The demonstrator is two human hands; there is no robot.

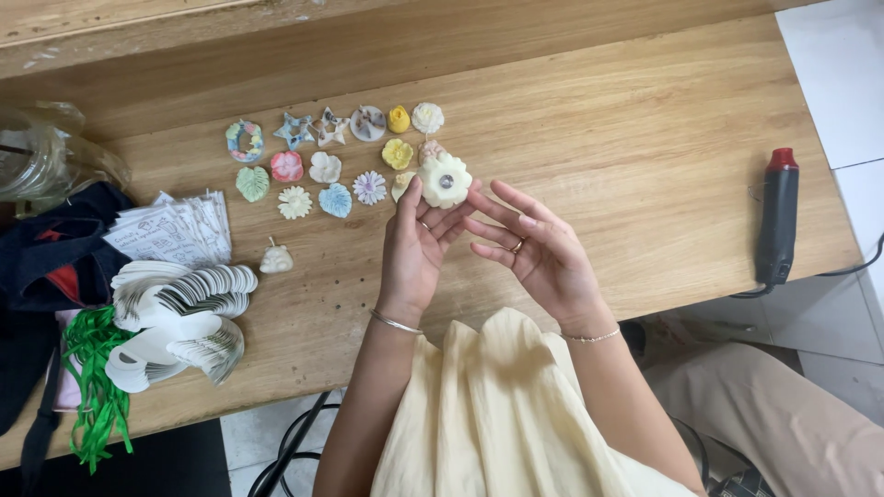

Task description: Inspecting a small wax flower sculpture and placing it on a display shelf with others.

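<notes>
My left hand (416, 248) holds a cream flower-shaped piece (445, 179) with a shiny round centre, pinched at its fingertips above the wooden table (645, 138). Beside it, my right hand (534, 248) is raised with fingers spread, its fingertips close to the flower's right edge and nothing in its grasp. Just beyond the hands, several small coloured flower, leaf and star shapes (333, 156) lie in rows on the table. A single small white shape (275, 260) sits apart, to the left of my left hand.
A black hot-glue gun (776, 221) with a red tip lies at the table's right edge. At left are a fan of white round tags (180, 317), a stack of printed cards (180, 230), green ribbon (92, 387), a dark bag (46, 267) and a clear jar (32, 156).
</notes>
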